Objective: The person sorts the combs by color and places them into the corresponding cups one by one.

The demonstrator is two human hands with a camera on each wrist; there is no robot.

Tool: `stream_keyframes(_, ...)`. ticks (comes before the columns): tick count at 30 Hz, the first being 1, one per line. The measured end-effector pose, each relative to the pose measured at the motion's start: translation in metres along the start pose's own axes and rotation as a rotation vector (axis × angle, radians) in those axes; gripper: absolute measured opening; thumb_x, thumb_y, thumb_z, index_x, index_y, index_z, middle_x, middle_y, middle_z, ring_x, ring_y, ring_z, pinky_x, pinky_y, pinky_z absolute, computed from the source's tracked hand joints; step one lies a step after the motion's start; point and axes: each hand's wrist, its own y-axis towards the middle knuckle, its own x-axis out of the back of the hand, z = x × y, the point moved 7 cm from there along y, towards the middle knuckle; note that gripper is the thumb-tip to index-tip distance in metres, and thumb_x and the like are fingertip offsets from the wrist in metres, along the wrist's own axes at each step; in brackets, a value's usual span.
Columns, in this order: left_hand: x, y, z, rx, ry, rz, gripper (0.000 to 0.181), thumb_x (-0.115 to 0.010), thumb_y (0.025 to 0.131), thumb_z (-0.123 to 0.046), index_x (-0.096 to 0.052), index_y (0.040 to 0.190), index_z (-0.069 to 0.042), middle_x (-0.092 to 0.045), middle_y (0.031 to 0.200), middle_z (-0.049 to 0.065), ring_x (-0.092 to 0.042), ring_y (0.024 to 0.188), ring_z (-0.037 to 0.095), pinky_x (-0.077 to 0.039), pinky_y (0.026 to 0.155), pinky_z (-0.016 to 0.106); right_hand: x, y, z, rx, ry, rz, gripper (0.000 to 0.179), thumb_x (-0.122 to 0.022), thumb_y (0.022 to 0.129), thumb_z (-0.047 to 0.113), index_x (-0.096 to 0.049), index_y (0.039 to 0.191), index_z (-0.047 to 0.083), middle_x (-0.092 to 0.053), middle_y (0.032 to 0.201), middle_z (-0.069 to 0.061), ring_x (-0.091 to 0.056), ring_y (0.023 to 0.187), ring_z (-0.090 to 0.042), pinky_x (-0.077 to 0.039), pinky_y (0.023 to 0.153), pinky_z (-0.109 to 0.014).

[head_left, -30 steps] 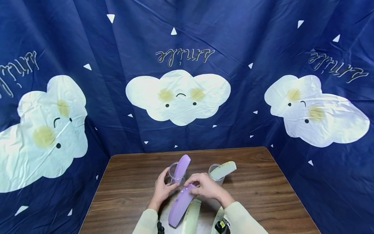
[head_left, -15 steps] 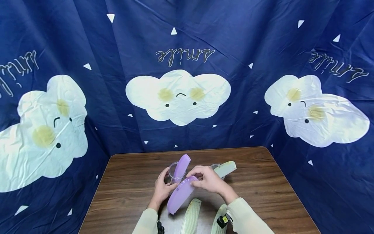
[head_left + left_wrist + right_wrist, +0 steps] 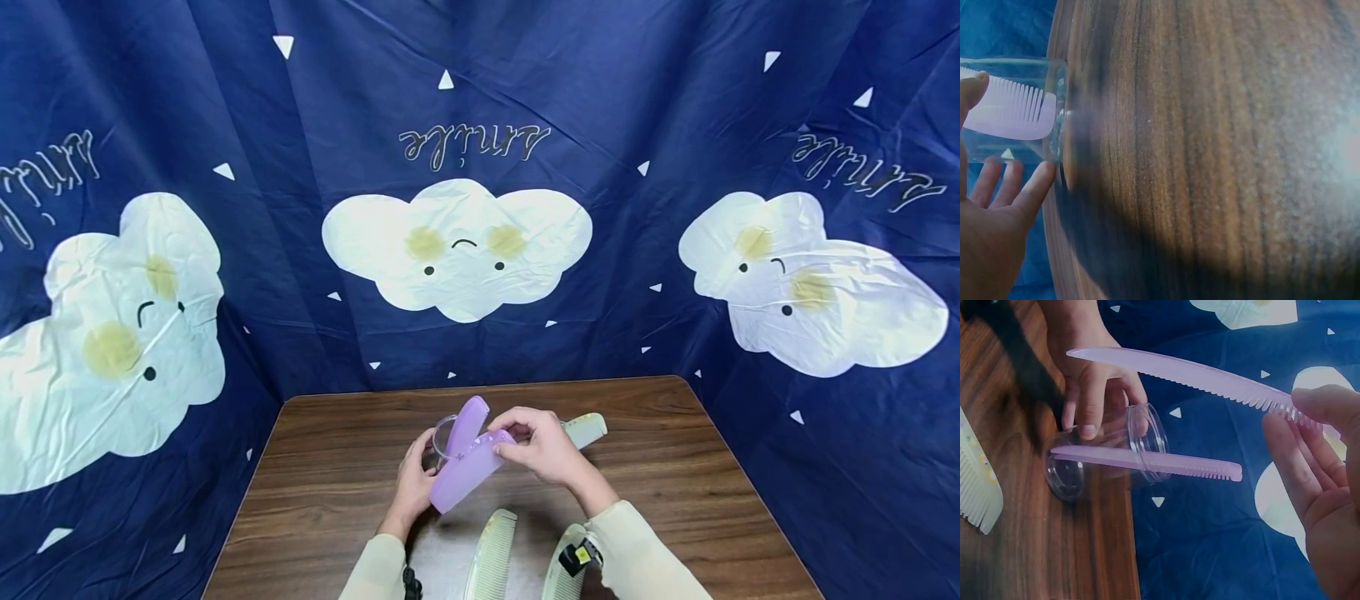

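Observation:
My left hand point(image 3: 412, 490) grips a clear plastic jar point(image 3: 1065, 478), thumb on one side and fingers on the other, as the left wrist view shows. The jar stands upright on the table. Inside it leans a purple comb point(image 3: 1194, 464), its upper end poking out past the rim. My right hand point(image 3: 542, 446) pinches a second purple comb point(image 3: 467, 475) by one end, between thumb and fingers. That comb slants down to the left, overlapping the jar in the head view; in the right wrist view it is outside the jar, above the rim.
Two pale green combs point(image 3: 492, 557) lie on the brown wooden table point(image 3: 315, 492) near its front, one partly under my right wrist. Behind my right hand another green comb point(image 3: 587, 429) sticks out of a second container, now mostly hidden. A blue cloth point(image 3: 465, 350) hangs behind.
My right hand has risen and moved slightly right and away from me, lifting the second purple comb and tilting it flatter toward the jar. The left hand and jar stay put.

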Motion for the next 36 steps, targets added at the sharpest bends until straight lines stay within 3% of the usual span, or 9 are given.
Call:
stream_keyframes(5,0.0,0.0,-0.002,-0.057,0.018,-0.028,0.074,-0.077,0.076,0.015,-0.053,0.143,-0.006,-0.059,0.132,0.024,-0.059,0.119,0.043,-0.06,0.092,0.058,0.008,0.001,0.027,0.026,0.044,-0.048,0.022,-0.075,0.082,-0.014,-0.071,0.103,-0.008,-0.074,0.094,-0.025,-0.069,0.076,-0.013,-0.063,0.059,-0.025)
stream_keyframes(10,0.001,0.0,-0.008,-0.13,0.077,-0.069,0.07,-0.077,0.075,0.016,-0.056,0.14,0.0,-0.065,0.125,0.021,-0.064,0.112,0.038,-0.055,0.101,0.054,0.016,0.002,0.04,0.075,0.029,-0.126,0.023,-0.074,0.079,-0.018,-0.071,0.101,-0.01,-0.072,0.095,-0.025,-0.072,0.081,-0.015,-0.065,0.063,-0.028)
stream_keyframes(16,0.001,-0.001,-0.007,-0.071,0.02,-0.047,0.078,-0.08,0.07,0.017,-0.055,0.142,-0.004,-0.062,0.13,0.02,-0.061,0.117,0.037,-0.061,0.094,0.046,0.023,0.003,0.043,0.088,-0.023,-0.188,0.022,-0.076,0.079,-0.016,-0.073,0.1,-0.008,-0.073,0.093,-0.022,-0.071,0.079,-0.021,-0.064,0.067,-0.028)
stream_keyframes(19,0.001,-0.002,-0.006,-0.042,-0.045,-0.038,0.081,-0.082,0.069,0.017,-0.055,0.142,-0.004,-0.059,0.133,0.023,-0.059,0.119,0.042,-0.064,0.086,0.045,0.025,0.004,0.04,0.077,-0.03,-0.217,0.021,-0.077,0.08,-0.014,-0.073,0.1,-0.008,-0.073,0.094,-0.021,-0.07,0.079,-0.019,-0.064,0.067,-0.026)
stream_keyframes(23,0.0,-0.003,-0.006,-0.02,-0.081,-0.032,0.081,-0.086,0.07,0.012,-0.054,0.143,-0.004,-0.056,0.136,0.025,-0.058,0.12,0.042,-0.063,0.088,0.044,0.028,0.003,0.037,0.095,-0.021,-0.267,0.022,-0.077,0.08,-0.013,-0.073,0.101,-0.009,-0.073,0.094,-0.023,-0.069,0.078,-0.015,-0.063,0.065,-0.023)
stream_keyframes(29,-0.002,-0.003,-0.003,0.014,-0.082,-0.029,0.083,-0.086,0.069,0.01,-0.053,0.144,-0.004,-0.056,0.136,0.025,-0.057,0.122,0.04,-0.061,0.093,0.051,0.031,0.005,0.035,0.111,0.001,-0.33,0.022,-0.076,0.081,-0.015,-0.072,0.102,-0.011,-0.071,0.094,-0.025,-0.068,0.078,-0.017,-0.061,0.064,-0.018)
stream_keyframes(36,-0.001,-0.004,-0.003,-0.009,-0.049,-0.04,0.085,-0.089,0.065,0.005,-0.054,0.142,-0.006,-0.058,0.134,0.022,-0.057,0.122,0.041,-0.063,0.089,0.049,0.03,0.012,0.033,0.156,-0.064,-0.403,0.021,-0.077,0.079,-0.015,-0.072,0.099,-0.009,-0.071,0.09,-0.024,-0.067,0.075,-0.018,-0.057,0.063,-0.013)
